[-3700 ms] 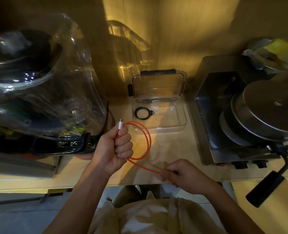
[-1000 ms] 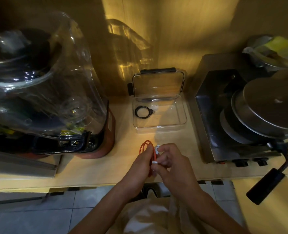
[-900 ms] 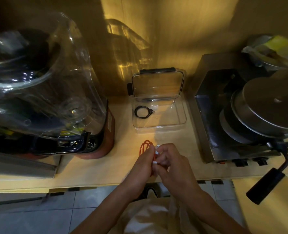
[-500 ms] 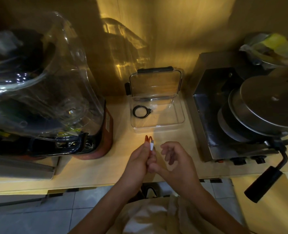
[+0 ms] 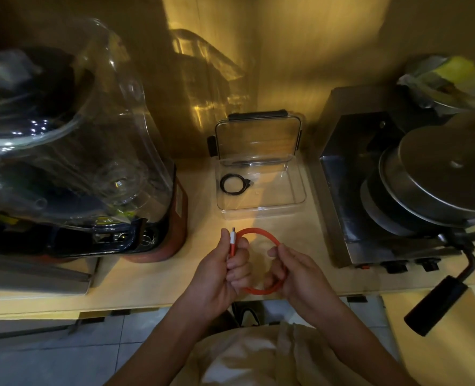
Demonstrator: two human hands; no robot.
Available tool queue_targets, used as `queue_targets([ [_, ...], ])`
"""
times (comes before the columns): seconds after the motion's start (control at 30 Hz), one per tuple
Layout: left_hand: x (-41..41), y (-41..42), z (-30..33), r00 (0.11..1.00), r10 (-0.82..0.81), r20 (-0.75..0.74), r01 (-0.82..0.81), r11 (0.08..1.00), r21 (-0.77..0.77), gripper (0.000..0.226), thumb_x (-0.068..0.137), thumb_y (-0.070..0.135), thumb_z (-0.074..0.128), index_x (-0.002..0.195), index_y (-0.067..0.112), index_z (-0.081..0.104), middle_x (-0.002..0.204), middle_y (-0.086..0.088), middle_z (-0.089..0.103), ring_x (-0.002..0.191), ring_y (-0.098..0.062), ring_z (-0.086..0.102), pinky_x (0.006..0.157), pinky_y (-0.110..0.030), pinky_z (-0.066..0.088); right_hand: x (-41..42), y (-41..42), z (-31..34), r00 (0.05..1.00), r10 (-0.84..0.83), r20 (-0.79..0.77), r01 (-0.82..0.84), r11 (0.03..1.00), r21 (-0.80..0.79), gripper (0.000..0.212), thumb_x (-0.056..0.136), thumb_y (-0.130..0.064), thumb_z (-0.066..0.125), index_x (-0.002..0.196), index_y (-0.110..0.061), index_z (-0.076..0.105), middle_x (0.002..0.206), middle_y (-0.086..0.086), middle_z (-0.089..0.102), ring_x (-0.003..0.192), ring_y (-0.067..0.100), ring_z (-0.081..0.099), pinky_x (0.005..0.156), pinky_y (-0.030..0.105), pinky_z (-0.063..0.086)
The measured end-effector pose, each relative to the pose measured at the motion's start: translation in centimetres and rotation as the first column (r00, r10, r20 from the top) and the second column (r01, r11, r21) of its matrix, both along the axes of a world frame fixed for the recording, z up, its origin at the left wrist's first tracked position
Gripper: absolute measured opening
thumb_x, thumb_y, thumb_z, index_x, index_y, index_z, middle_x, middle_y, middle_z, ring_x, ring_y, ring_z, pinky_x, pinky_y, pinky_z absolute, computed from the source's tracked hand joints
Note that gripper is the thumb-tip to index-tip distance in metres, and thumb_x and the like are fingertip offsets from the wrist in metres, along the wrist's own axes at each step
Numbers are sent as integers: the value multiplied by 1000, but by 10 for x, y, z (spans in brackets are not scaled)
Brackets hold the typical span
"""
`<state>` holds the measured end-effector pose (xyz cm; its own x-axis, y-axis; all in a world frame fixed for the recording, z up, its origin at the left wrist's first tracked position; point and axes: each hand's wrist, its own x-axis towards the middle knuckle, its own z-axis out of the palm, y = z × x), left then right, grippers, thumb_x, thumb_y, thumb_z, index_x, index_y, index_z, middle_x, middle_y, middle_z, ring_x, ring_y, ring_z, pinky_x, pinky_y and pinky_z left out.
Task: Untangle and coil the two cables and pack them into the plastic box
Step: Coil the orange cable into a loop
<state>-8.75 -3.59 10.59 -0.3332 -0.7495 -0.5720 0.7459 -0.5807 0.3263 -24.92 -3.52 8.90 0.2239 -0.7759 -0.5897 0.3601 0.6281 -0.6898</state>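
While both the left hand (image 5: 216, 270) and right hand (image 5: 300, 277) stay clamped on the coiled orange cable (image 5: 261, 234), the open clear plastic box (image 5: 300, 200) lies straight ahead beyond it, slightly nearer the right hand.

Your surroundings: big clear blender jar (image 5: 63, 129) on red-based machine (image 5: 172, 218), far left on wooden counter (image 5: 152, 277). Steel appliance (image 5: 350, 190) at right, round metal lid (image 5: 447, 174) on it, black handle (image 5: 436, 305) jutting toward you. Tiled floor (image 5: 49, 355) below.

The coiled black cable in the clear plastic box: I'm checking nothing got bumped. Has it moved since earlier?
No. The coiled black cable lies in the clear plastic box's left half, as before.
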Motion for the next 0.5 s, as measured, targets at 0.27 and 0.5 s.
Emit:
queue_targets([
  [0.27, -12, -1, -4, 964, -4, 265, 14, 999, -37, 50, 102, 43, 33, 102, 1, 59, 60, -1, 33, 50, -11, 35, 51, -24, 38, 6, -11, -7, 908, -282, 311, 227, 953, 202, 36, 101, -36, 40, 77, -13, 54, 42, -6, 33, 31, 4, 27, 30, 17, 24],
  [0.5, -5, -5, -10, 891, -74, 449, 116, 991, -66, 42, 102, 31, 43, 118, -4, 58, 70, -4, 53, 64, -16, 53, 79, -38, 48, 8, -25, -9, 897, -346, 276, 294, 932, 213, 37, 101, -38, 40, 77, -13, 54, 41, -6, 33, 29, 4, 25, 28, 17, 22],
])
